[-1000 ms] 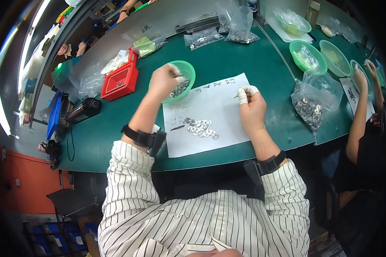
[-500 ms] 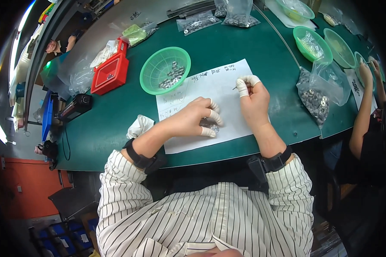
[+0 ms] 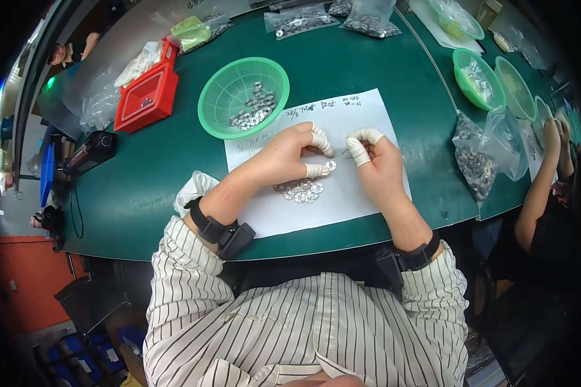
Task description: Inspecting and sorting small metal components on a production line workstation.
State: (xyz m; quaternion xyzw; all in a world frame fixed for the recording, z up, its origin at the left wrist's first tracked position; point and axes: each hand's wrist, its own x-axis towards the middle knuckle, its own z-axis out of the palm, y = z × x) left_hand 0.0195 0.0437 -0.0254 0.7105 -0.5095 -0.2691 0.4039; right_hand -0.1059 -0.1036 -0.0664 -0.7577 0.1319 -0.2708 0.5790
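Note:
My left hand [image 3: 289,153], in white finger cots, holds a small round metal disc [image 3: 330,166] with a central hole at its thumb and fingertips. Facing it, my right hand [image 3: 379,157], also in finger cots, pinches a thin pointed rod [image 3: 345,153]; most of the rod is hidden in the fingers. Below my left hand a loose pile of similar metal discs [image 3: 302,191] lies on a white sheet of paper [image 3: 361,193] with handwriting. Behind my left hand stands a green mesh basket [image 3: 208,97] with more discs in it.
At the left are a red plastic bin [image 3: 145,97] and a black device [image 3: 90,151]. Clear bags of metal parts [image 3: 476,158] and green baskets [image 3: 481,77] stand at the right, where a co-worker's arm [image 3: 541,180] reaches over the table. More bags [image 3: 301,23] lie along the back.
My left hand has lifted off the pile, uncovering the discs, and now has one disc at its fingertips. My right hand has come lower and left, closer to it. The whole view has shifted slightly.

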